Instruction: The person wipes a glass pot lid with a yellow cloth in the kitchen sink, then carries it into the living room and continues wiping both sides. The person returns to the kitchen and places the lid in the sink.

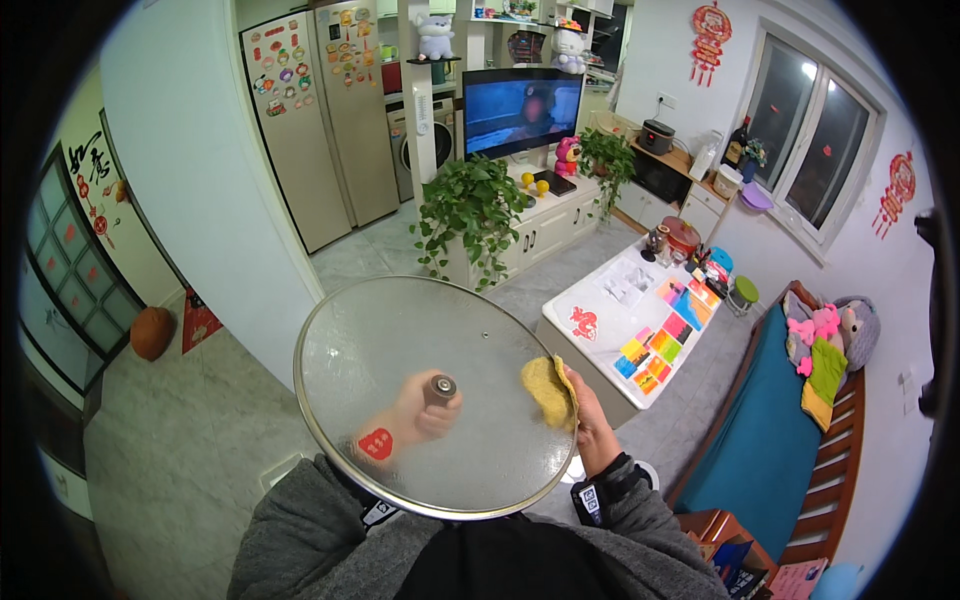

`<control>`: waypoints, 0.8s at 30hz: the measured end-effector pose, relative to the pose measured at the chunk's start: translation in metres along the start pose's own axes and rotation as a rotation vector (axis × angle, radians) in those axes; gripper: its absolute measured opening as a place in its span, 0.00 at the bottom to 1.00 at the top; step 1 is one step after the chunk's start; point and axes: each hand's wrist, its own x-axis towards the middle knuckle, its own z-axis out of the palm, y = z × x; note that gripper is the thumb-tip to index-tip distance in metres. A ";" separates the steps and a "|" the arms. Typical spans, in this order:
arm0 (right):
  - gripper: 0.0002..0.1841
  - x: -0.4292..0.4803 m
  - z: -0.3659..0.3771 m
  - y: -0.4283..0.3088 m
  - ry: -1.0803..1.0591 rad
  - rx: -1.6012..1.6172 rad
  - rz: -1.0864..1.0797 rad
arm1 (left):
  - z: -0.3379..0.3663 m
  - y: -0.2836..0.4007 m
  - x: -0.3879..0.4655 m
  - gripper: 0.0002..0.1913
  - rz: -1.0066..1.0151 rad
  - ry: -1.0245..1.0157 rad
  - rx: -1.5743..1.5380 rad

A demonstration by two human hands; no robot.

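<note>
A round glass pot lid (405,330) with a metal rim is held up in front of my body, its surface wet and streaked. Through the hazy glass I see my left hand (429,412) on the far side, closed around the dark knob (441,388). A red sticker (376,444) with writing shows near that wrist. At the lid's right rim, my right hand (591,420) grips a yellow cloth (546,388). The cloth is folded over the edge and lies against the glass; some of my right fingers are hidden behind it.
Ahead to the right stands a white-topped table (553,307) bearing colourful pictures and a red pot (681,237). A leafy plant (476,210) trails beside the television (522,112). A teal-covered wooden bench (757,420) runs along the right wall; a white wall (195,165) stands left.
</note>
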 end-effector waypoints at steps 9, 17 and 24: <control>0.20 0.009 -0.003 -0.002 0.016 0.017 0.023 | -0.009 -0.020 0.021 0.23 0.216 0.159 -0.043; 0.22 0.015 0.008 0.026 -0.025 0.161 0.074 | -0.005 -0.001 0.030 0.20 0.697 0.572 0.085; 0.28 0.007 0.021 0.054 -0.139 0.205 0.236 | -0.014 0.006 0.054 0.13 1.474 0.994 0.304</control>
